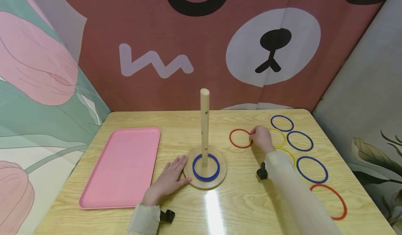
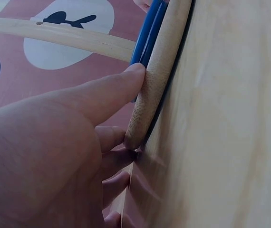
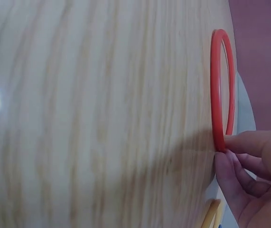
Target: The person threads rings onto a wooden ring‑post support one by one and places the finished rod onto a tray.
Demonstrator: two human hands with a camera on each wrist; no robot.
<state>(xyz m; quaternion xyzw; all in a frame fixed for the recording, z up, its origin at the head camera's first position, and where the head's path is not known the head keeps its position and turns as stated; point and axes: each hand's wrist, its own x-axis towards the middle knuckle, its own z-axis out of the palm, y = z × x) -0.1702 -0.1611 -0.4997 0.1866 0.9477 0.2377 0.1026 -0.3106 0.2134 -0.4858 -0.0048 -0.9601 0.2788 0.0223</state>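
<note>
A wooden post (image 1: 205,123) stands upright on a round wooden base (image 1: 223,168). Stacked blue rings (image 1: 205,180) lie on that base around the post's foot. My left hand (image 1: 168,181) rests at the base's left edge with fingers extended; its thumb touches the rim beside the blue rings in the left wrist view. To the right of the post, my right hand (image 1: 263,137) pinches a red ring (image 3: 215,90) between thumb and fingers at its right side. The ring is low over the tabletop, and the hand partly covers a yellow ring (image 1: 285,139).
A pink tray (image 1: 125,165) lies on the left of the wooden table. Along the right side are another yellow ring (image 1: 295,161), several blue rings, one of them a near blue ring (image 1: 314,182), and a second red ring (image 1: 344,205) partly under the right sleeve. Printed curtains surround the table.
</note>
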